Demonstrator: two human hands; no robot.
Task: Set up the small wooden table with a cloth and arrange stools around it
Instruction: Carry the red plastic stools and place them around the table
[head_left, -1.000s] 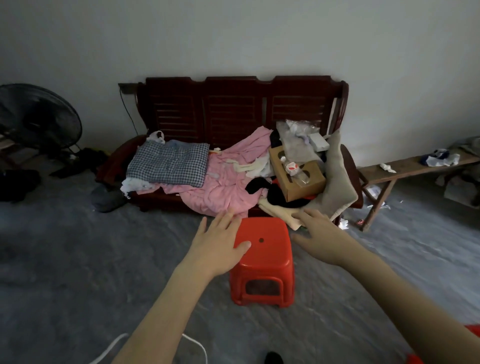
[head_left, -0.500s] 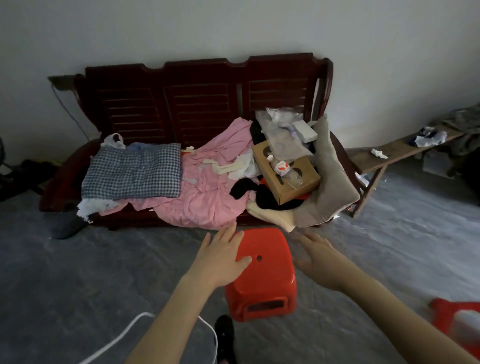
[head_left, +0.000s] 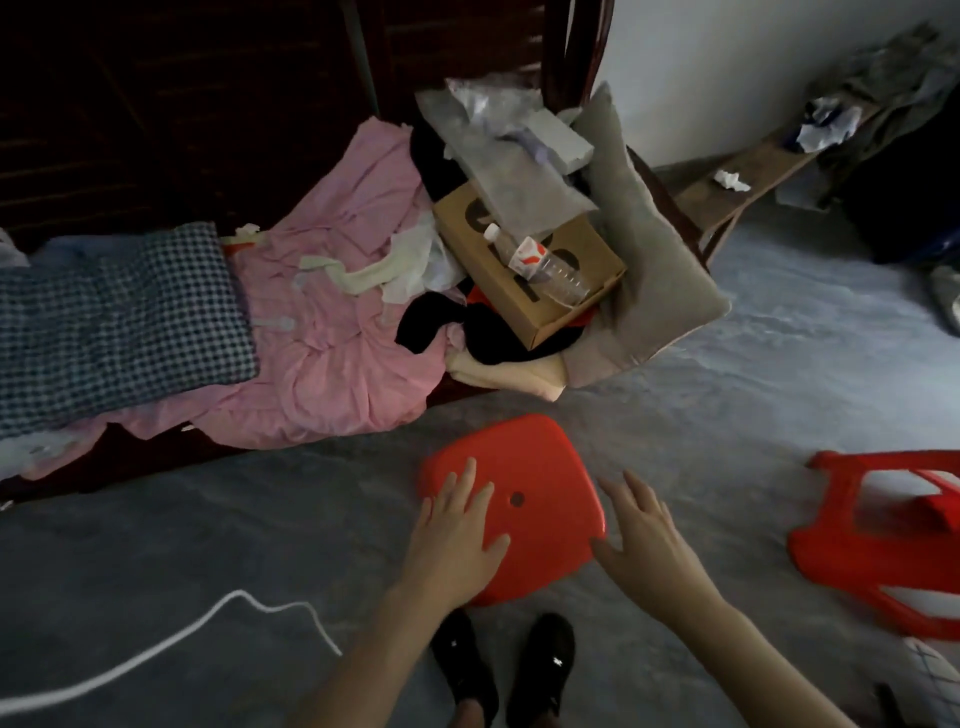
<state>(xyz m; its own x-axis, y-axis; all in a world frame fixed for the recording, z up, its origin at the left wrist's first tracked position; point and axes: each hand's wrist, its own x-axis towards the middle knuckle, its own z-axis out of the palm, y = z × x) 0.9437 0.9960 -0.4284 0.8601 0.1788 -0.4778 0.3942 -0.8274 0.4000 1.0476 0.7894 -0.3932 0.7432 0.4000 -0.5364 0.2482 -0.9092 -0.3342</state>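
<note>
Grey floor before a cluttered wooden bench: red plastic stool stands near its front edge. Left hand rests flat on the seat, right hand beside it, fingers spread. Ungripped, it may slide or tip.

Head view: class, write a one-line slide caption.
Left hand flat on red plastic stool, right hand at its edge, second stool toppled nearby.

A red plastic stool stood upright on the grey floor, seen from above, its smooth seat showing a small round hole at the centre. To its right, a second red stool lay tipped over.
</note>
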